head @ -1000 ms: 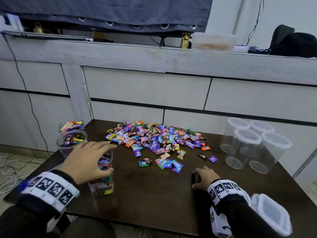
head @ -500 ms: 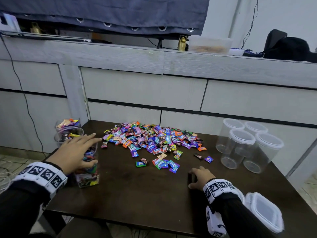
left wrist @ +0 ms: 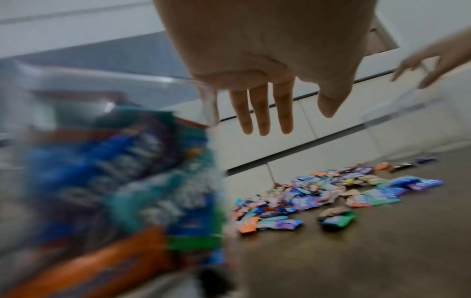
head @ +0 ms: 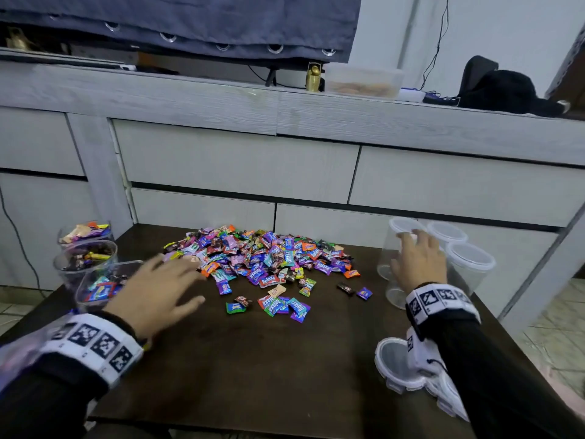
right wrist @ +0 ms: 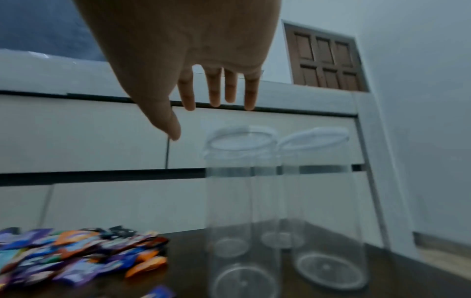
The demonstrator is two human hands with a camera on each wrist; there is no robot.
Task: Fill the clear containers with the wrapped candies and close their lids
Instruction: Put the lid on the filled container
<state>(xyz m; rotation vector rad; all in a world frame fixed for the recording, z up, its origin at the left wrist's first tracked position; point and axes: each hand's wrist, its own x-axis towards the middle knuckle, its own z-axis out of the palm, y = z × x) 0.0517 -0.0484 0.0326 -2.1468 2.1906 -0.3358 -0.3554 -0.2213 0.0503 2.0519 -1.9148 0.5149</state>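
A pile of wrapped candies (head: 262,261) lies mid-table; the left wrist view shows this pile (left wrist: 331,193) low on the right. Three clear containers holding candies stand at the left edge, the nearest (head: 104,283) just left of my left hand (head: 177,283). That hand (left wrist: 280,90) hovers open with spread fingers and holds nothing. My right hand (head: 414,258) is open too, stretched out above the empty lidded containers (head: 471,261) at the right. In the right wrist view its fingers (right wrist: 216,96) hang above the lids (right wrist: 242,139), apart from them.
A loose white-rimmed lid (head: 395,365) lies near the table's front right, partly under my right forearm. Grey cabinet drawers (head: 240,166) rise directly behind the dark table (head: 253,369). Tiled floor shows past the right edge.
My left hand let go of the filled container, now beside the other two, and moved right. My right hand lifted off the table and reached out over the empty containers.
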